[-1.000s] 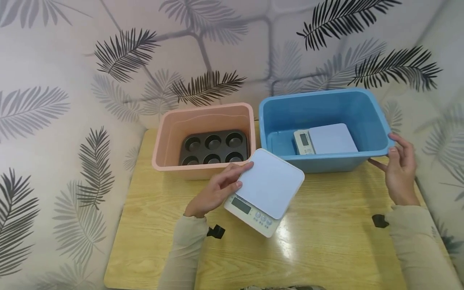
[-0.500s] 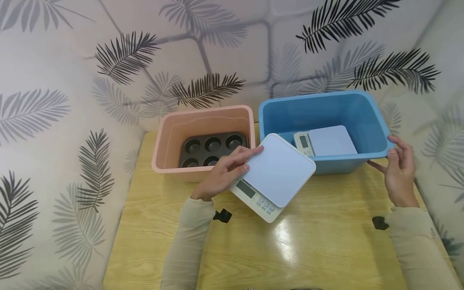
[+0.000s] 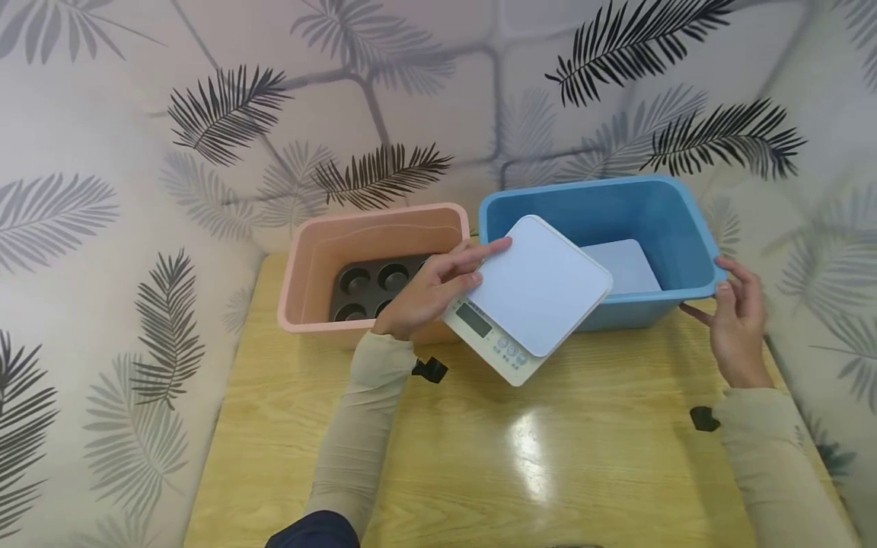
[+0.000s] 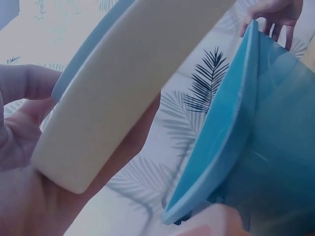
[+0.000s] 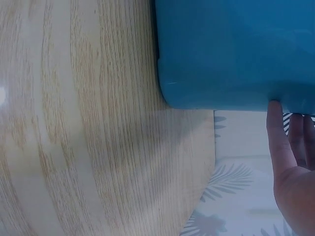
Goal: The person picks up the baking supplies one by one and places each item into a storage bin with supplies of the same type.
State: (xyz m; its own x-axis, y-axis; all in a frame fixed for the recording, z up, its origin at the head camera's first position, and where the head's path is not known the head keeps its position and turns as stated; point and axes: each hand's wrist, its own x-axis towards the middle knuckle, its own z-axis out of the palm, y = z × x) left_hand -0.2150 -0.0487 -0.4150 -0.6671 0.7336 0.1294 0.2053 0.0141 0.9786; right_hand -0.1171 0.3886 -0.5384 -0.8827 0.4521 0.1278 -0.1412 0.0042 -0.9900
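In the head view my left hand grips a kitchen scale by its left edge, with white platform, grey display and round buttons. The scale is tilted and overlaps the near left corner of the blue bin. From the left wrist view, the scale's thick cream side shows between thumb and fingers. A second scale lies inside the blue bin, its display end hidden behind the held one. My right hand holds the bin's right rim; in the right wrist view a finger touches the bin's outer wall.
A pink bin stands left of the blue one, with a dark muffin tin in it. Both bins stand at the back of the wooden table, against a wall with leaf prints.
My left hand has raised the held scale up and to the right in the head view, from before the bins to over the blue bin's near rim. My right hand keeps its hold.
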